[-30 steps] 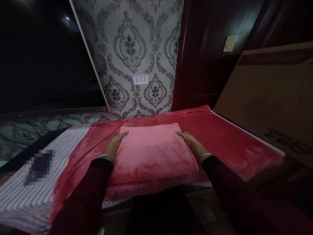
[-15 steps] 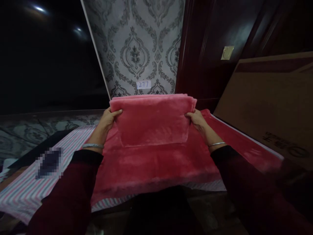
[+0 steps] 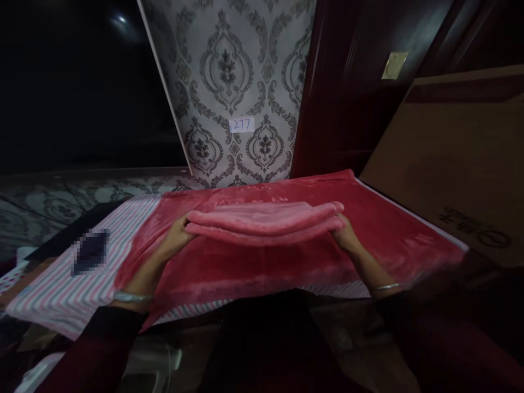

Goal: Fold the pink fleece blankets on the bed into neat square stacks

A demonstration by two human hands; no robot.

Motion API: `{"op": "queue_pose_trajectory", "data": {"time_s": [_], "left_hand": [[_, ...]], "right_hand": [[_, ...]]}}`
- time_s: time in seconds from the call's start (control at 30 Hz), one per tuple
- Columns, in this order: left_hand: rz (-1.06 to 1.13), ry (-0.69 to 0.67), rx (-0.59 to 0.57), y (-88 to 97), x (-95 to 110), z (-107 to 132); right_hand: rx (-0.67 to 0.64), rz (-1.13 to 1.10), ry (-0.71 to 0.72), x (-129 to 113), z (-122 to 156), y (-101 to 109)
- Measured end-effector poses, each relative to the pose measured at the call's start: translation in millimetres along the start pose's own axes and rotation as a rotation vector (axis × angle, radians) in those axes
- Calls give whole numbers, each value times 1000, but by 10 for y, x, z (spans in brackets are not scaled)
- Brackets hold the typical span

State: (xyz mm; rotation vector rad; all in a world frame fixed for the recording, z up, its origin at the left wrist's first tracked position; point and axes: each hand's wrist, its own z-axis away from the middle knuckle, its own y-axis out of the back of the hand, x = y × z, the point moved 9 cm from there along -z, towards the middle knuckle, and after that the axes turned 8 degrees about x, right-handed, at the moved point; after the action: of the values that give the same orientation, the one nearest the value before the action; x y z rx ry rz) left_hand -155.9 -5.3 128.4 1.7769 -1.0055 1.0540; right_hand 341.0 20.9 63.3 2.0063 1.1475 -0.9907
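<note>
I see the folded pink cloth (image 3: 264,219) over the red blanket (image 3: 266,267), contact unclear to me | left hand (image 3: 179,233) clamped on its left end, right hand (image 3: 343,232) on its right end | cloth between both sets of fingers | long axis left-right, layered edge facing near, middle sagging

The folded cloth (image 3: 266,222) (upright before) has tipped nearly level.

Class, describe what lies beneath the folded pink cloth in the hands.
Below the folded pink cloth is a red blanket, with striped fabric showing along its left and front edges. The folded pink cloth covers part of the blanket, which cannot be seen.
</note>
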Motion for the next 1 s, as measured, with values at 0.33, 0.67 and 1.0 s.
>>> {"op": "queue_pose_trajectory", "data": {"time_s": [0.33, 0.67, 1.0], "left_hand": [[-87, -24, 45, 16, -704, 705], [481, 615, 61, 46, -1225, 935], [306, 473, 52, -131, -814, 900]], "right_hand": [[64, -283, -422, 499, 920, 18], [-64, -416, -779, 417, 1387, -92], [31, -396, -676, 386, 890, 98]]}}
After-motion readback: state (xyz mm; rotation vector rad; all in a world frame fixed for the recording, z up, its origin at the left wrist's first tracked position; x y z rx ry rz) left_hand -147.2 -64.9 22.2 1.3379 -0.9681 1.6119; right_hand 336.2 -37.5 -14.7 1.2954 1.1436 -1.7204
